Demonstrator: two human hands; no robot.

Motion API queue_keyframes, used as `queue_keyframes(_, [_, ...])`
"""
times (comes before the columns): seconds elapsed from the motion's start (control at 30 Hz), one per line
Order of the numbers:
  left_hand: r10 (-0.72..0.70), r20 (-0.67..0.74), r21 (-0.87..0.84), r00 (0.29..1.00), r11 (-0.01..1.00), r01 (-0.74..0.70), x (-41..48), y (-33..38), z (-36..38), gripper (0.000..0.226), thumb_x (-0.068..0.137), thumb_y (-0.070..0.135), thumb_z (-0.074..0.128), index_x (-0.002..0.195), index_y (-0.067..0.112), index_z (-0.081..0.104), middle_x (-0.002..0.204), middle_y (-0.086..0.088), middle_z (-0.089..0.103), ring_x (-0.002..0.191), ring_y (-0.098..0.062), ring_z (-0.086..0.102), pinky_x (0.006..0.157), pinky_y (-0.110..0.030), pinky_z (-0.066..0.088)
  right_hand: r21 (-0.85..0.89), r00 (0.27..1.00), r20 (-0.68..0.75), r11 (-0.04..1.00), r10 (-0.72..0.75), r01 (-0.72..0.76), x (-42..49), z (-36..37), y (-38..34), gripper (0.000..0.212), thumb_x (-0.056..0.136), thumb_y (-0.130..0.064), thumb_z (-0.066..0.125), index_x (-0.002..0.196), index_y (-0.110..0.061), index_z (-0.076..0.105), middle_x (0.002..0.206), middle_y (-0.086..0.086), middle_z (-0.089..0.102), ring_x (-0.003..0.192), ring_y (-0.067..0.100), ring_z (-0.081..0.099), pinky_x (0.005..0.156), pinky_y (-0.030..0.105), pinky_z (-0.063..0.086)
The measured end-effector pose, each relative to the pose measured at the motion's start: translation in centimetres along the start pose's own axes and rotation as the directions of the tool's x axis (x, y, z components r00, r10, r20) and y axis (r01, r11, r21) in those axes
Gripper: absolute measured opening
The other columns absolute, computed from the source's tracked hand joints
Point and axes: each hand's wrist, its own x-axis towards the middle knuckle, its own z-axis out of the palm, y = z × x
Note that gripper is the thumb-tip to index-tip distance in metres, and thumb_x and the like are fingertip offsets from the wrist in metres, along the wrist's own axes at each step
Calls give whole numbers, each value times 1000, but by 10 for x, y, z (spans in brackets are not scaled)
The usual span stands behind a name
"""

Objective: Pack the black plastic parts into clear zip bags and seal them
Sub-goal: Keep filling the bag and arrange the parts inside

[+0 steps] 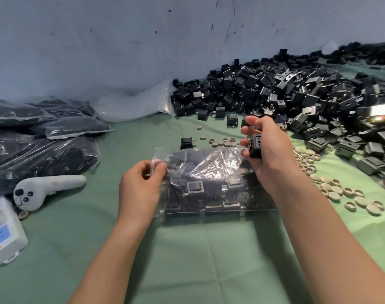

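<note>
Odds and ends on green cloth [187,249]
White controller [49,189] near left, white box [5,235] at the left edge; beige caps and rings [331,189] scattered right; grey wall [99,51] far.

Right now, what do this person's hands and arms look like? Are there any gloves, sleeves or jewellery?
Both are bare. The left hand and the right hand wear no gloves, and no rings show on the fingers in view. The forearms are uncovered down to the picture's bottom edge, with no sleeve, watch or bracelet in sight.
</note>
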Motion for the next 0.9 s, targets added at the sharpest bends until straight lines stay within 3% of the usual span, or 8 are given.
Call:
queue_keyframes(0.13, [22,-72,2,997,1000,-22,-4,1,4,10,91,28,70,81,24,72,74,8,74,71,-12,65,72,-32,51,-370,962,85,888,-258,271,0,-3,6,18,101,-23,46,101,-21,64,87,-2,63,58,7,50,49,21,39])
queue_keyframes(0.23, [-48,-34,-122,998,992,44,-5,2,7,9,95,21,65,87,22,68,77,4,76,66,-9,67,61,-25,53,-713,822,400,427,-405,557,-1,-5,17,17,101,-25,49,105,-27,66,96,-9,63,53,0,48,47,16,38])
queue_keyframes(0.3, [-67,31,-182,997,981,72,-3,2,5,8,99,20,60,92,16,64,81,5,77,62,-3,66,55,-16,51,-807,787,510,124,-346,577,-3,-5,23,18,101,-31,51,102,-33,69,103,-10,61,73,3,56,59,23,51])
queue_keyframes(0.37, [-70,108,-173,992,981,88,1,1,1,11,101,23,55,97,15,60,84,6,78,68,-4,69,58,-14,52,-819,776,541,8,-323,574,-4,-3,26,20,101,-34,51,99,-37,70,105,-10,59,94,11,57,74,35,57])
queue_keyframes(0.57, [-114,243,-142,963,978,152,3,-3,-1,16,105,28,44,100,15,50,93,8,78,87,-3,72,77,-23,51,-806,755,575,-56,-317,590,-2,-2,27,18,101,-36,51,103,-40,69,103,-12,56,102,12,50,73,36,54])
queue_keyframes(0.73, [-148,178,-162,973,971,177,3,2,0,20,104,32,47,102,14,56,94,6,76,69,-8,66,61,-24,54,-811,750,547,-16,-372,584,-1,-2,30,17,100,-35,53,106,-35,69,102,-12,59,99,10,51,74,35,53])
queue_keyframes(0.83, [-102,139,-125,985,985,120,1,6,2,21,103,32,49,94,15,57,75,8,74,59,-9,56,54,-19,47,-743,774,452,293,-444,602,2,2,27,19,100,-29,51,107,-31,68,99,-11,63,71,0,50,64,24,45])
queue_keyframes(0.9, [-118,149,-87,982,987,132,3,7,-3,22,102,36,49,96,19,61,76,9,73,65,-8,58,63,-22,48,-622,814,363,533,-453,574,-1,6,22,19,101,-28,48,105,-31,67,88,-12,65,57,-1,49,55,18,40])
